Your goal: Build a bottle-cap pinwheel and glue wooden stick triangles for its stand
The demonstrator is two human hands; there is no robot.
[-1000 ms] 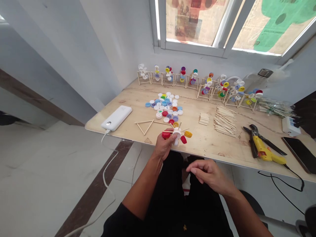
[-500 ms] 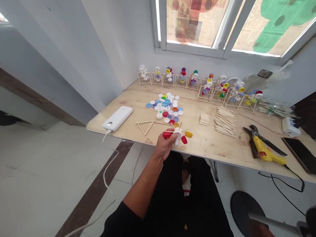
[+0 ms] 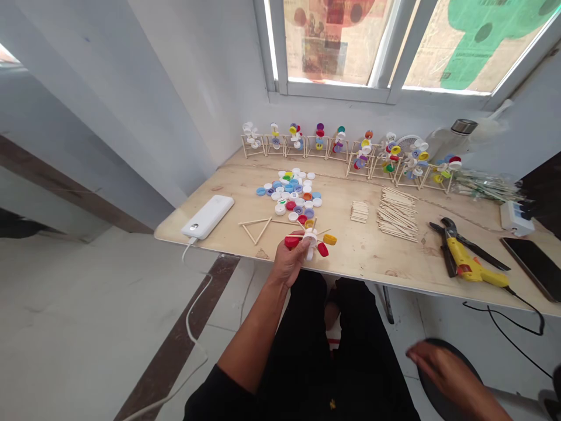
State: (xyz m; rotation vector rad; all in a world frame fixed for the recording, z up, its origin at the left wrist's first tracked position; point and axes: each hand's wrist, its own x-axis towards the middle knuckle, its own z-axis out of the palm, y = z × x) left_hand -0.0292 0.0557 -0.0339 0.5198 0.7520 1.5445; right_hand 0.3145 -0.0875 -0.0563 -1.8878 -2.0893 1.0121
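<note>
My left hand [image 3: 290, 261] is closed around a small pinwheel [image 3: 310, 240] made of wooden sticks with red, yellow and white bottle caps, held just above the front edge of the wooden table [image 3: 372, 257]. My right hand [image 3: 442, 365] hangs low at the lower right, over a black round stool seat [image 3: 460, 362]; it is blurred and its fingers do not show clearly. A stick triangle [image 3: 258, 227] lies on the table left of the pinwheel. A heap of loose coloured bottle caps [image 3: 293, 191] sits behind it.
A row of finished cap pinwheels on stick frames [image 3: 350, 149] lines the wall under the window. Two stick piles [image 3: 397, 213], pliers [image 3: 449, 245], a yellow glue gun [image 3: 471, 269], a phone [image 3: 532, 266], a white power bank [image 3: 208, 216] with cable, and a bottle [image 3: 451, 137] are there too.
My right hand dropped from in front of my lap, left the view, and now appears low at the right over the stool. The left hand kept the pinwheel nearly still.
</note>
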